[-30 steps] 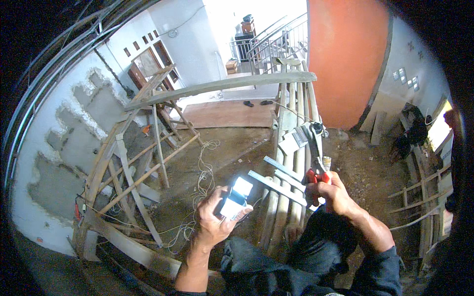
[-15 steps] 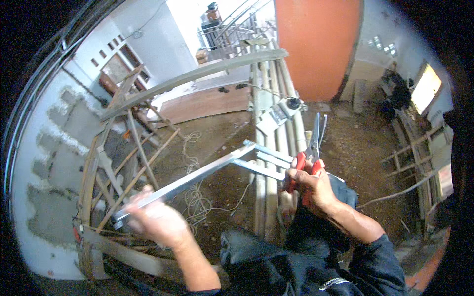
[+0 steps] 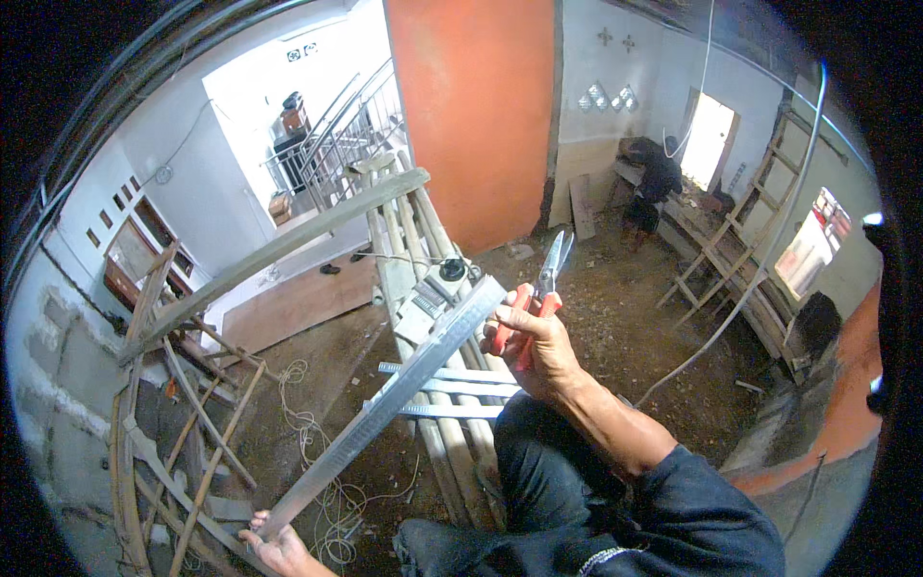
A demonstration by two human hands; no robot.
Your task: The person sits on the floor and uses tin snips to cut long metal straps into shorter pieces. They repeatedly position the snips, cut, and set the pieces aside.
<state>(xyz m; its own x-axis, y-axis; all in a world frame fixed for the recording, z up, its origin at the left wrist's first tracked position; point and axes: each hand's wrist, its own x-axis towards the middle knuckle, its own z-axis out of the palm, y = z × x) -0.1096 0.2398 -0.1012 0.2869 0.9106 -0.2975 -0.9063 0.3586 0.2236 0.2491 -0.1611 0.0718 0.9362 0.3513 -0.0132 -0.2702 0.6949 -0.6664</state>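
My left hand (image 3: 278,552) is closed round the lower end of a long silvery metal channel (image 3: 385,406), which slants up and away to the right. Its far end reaches the fingertips of my right hand (image 3: 544,348); whether they pinch it I cannot tell. That right hand grips red-handled tin snips (image 3: 550,273), blades pointing up and slightly apart. Beneath the channel, several shorter metal strips (image 3: 460,412) lie across bamboo poles (image 3: 444,462). A pale grey device with a black knob (image 3: 430,300) rests on the poles beyond the channel.
Left stands a wooden frame (image 3: 207,409) near tangled pale cord (image 3: 306,423). A long plank (image 3: 279,260) crosses the poles' far end. At the far right, a person (image 3: 659,183) bends by a wooden bench (image 3: 707,231); a ladder (image 3: 760,207) leans there. A cable (image 3: 769,260) hangs on the right.
The view has swung to the right. The channel's far end has come up to my right hand, and my left hand sits lower in the picture. The snips stay in my right hand.
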